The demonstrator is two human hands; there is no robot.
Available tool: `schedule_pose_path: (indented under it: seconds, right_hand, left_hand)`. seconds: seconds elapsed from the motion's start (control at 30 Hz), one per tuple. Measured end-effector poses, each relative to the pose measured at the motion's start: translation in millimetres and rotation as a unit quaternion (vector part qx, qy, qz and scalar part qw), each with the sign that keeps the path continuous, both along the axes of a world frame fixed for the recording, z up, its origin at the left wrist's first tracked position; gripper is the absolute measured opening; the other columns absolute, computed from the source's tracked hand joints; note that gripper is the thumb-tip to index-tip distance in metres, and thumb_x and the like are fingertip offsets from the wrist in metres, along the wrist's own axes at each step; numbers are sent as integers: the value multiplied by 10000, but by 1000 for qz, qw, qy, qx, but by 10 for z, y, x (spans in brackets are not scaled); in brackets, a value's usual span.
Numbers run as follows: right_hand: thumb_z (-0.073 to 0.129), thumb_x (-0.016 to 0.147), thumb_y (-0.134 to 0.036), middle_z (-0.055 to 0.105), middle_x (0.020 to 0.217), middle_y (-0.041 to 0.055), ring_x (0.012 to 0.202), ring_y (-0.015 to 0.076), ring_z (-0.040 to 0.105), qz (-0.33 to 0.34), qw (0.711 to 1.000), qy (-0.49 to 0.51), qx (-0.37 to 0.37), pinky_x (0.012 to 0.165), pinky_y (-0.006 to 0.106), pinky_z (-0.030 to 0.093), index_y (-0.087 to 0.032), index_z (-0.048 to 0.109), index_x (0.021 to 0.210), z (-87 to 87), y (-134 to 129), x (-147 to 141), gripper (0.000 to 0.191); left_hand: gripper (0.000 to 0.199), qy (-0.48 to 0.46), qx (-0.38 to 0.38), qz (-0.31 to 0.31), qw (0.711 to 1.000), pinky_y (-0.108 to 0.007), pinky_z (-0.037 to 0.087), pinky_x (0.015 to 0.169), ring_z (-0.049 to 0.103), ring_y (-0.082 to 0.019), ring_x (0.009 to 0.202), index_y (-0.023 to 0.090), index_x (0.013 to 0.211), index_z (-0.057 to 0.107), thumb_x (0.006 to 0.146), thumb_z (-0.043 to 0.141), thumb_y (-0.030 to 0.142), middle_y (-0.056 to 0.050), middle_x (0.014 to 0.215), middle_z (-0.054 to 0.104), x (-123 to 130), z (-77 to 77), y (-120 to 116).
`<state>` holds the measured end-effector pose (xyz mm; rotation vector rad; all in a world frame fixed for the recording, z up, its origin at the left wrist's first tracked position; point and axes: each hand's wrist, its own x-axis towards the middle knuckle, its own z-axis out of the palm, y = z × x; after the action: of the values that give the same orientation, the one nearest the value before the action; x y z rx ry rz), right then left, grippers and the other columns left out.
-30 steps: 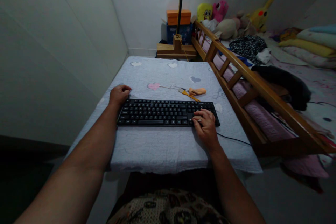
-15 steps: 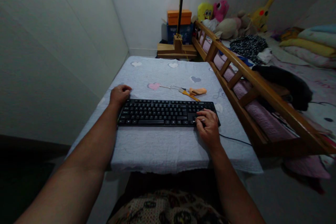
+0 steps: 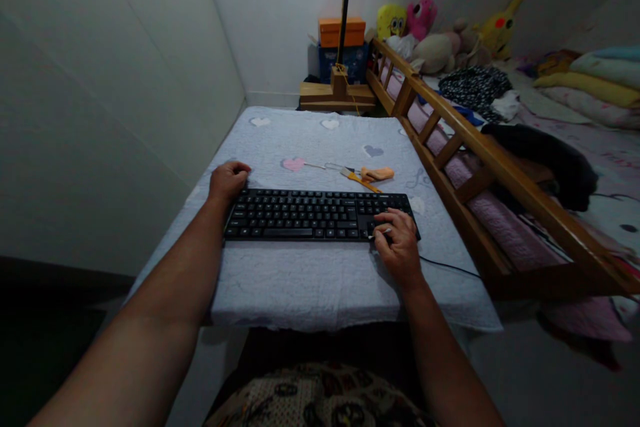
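A black keyboard [image 3: 295, 215] lies lengthwise across the cloth-covered table. My right hand [image 3: 399, 243] is over its right end, near the arrow keys and number pad. Between thumb and fingers it pinches a thin white cotton swab [image 3: 379, 234], whose tip points left and down at the keys. My left hand [image 3: 229, 180] rests on the cloth by the keyboard's upper left corner, its fingers curled and partly hidden, with nothing visible in them. Behind the keyboard lie a brush with a yellow handle [image 3: 361, 180], a thin wire loop [image 3: 335, 166] and a small orange object [image 3: 379, 174].
Another thin white stick [image 3: 315, 165] lies on the tablecloth [image 3: 300, 280]. A cable [image 3: 450, 266] runs off the right edge. A wooden bed rail [image 3: 450, 123] borders the table's right side, and a pale wall panel [image 3: 150, 80] its left. Boxes [image 3: 342, 32] stand behind.
The swab tip in my right hand has shifted slightly lower, with a small turn of the fingers. The left hand and the keyboard stay where they were.
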<state>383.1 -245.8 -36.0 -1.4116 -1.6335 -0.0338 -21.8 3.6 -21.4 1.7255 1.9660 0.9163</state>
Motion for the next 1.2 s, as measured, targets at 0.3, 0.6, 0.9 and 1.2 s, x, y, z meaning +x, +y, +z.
schedule_pose_path:
  seconds: [0.3,0.6,0.9,1.2]
  right_hand:
    - [629,977,-201,827,1118,58,1303,341,672,-17,1000,9,-14,1221,648,467,-286,719,814,18,-16,20,204]
    - [621,965,-210,827,1104,64,1287,339,673,-42,999,23,-6,1198,630,478,-281,706,807,5,-20,64,193]
    - [626,959,-214,820,1100,67,1286,340,662,-51,998,28,-8,1201,618,481,-279,705,812,-17,-13,106,179]
    - [634,1000,-250,821,1099,73,1282,336,658,-50,998,31,-20,1217,617,472,-288,739,863,-8,0,116,176]
  left_hand:
    - [222,-10,2,2,1000,-353,592,948,758,-280,950,234,860,809,710,647,257,-44,887,821,19,22,-15]
    - [198,-15,-5,8,1000,-353,592,951,749,-278,948,237,843,797,706,655,255,-44,872,812,49,60,-38]
    - [208,-23,-7,10,1000,-338,594,956,749,-269,951,239,842,794,708,635,251,-36,877,815,63,78,-57]
    - [211,-15,-7,12,1000,-347,592,926,743,-276,931,241,844,800,703,645,257,-39,853,805,63,73,-51]
